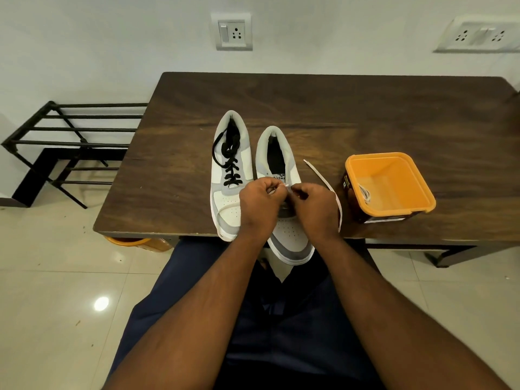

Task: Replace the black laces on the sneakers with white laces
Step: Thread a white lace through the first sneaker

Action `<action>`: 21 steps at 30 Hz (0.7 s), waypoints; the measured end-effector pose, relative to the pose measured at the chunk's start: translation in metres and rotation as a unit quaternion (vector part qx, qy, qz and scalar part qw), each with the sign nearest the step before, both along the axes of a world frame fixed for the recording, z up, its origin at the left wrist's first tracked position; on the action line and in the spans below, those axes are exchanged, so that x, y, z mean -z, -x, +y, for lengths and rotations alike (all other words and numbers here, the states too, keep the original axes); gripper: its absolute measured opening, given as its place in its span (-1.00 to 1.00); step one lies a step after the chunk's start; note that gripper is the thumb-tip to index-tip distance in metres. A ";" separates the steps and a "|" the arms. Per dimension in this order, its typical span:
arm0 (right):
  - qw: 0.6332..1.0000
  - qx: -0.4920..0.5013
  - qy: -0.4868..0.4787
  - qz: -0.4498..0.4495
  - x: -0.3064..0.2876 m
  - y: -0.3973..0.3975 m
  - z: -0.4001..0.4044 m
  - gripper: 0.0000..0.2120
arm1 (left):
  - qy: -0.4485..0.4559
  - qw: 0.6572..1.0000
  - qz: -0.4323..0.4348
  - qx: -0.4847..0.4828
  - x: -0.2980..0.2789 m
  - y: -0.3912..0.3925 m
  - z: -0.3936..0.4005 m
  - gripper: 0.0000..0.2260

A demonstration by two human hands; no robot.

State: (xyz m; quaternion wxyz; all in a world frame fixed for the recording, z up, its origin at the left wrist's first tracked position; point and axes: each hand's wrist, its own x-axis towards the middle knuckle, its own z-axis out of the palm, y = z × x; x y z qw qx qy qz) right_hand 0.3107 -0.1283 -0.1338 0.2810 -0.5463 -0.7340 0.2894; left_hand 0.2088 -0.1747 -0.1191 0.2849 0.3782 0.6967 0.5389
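Dark wooden table mid-frame: left hand and right hand pinch a white lace over the unlaced sneaker.

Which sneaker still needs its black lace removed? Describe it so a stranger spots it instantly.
On the dark wooden table, two grey-and-white sneakers stand side by side, left of the orange tub. It is the left sneaker: only it has a black lace.

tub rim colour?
Orange; the tub rim shows best in the head view, right of the sneakers.
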 end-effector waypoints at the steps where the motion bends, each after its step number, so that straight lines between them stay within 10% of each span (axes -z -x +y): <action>1: 1.000 0.002 -0.001 0.000 -0.002 0.000 -0.001 -0.80 | 0.003 1.000 0.005 0.007 0.000 0.000 0.000 -0.74; 21: 0.975 0.048 0.154 0.154 0.007 -0.013 -0.008 -0.81 | 0.071 0.990 0.094 0.074 0.016 0.000 0.003 -0.82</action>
